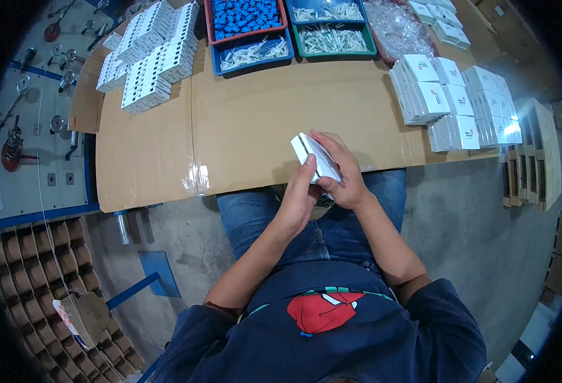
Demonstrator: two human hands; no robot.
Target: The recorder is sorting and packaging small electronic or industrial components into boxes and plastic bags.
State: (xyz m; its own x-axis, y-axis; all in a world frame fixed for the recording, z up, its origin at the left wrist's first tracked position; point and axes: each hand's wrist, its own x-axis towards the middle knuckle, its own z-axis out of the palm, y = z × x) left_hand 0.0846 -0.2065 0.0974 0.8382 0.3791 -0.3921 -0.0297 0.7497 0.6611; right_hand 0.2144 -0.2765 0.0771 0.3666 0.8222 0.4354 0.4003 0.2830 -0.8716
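Above my lap, at the table's near edge, I hold a small flat white box (304, 150) tilted between both hands. A dark line runs along its narrow side. My left hand (298, 203) grips its lower left part, with the thumb on the side. My right hand (350, 180) wraps the right side, fingers over the top and thumb near the lower end. The palms and fingers hide the underside. Whether the box is one piece or two pressed together, I cannot tell.
Cardboard (281, 121) covers the table. White blocks with dark holes (147, 89) stand stacked at far left. Beyond are a red bin (212, 25) of blue pieces, a blue bin (255, 66) and a green bin (338, 56) of pale plugs. White boxes (431, 102) are stacked right.
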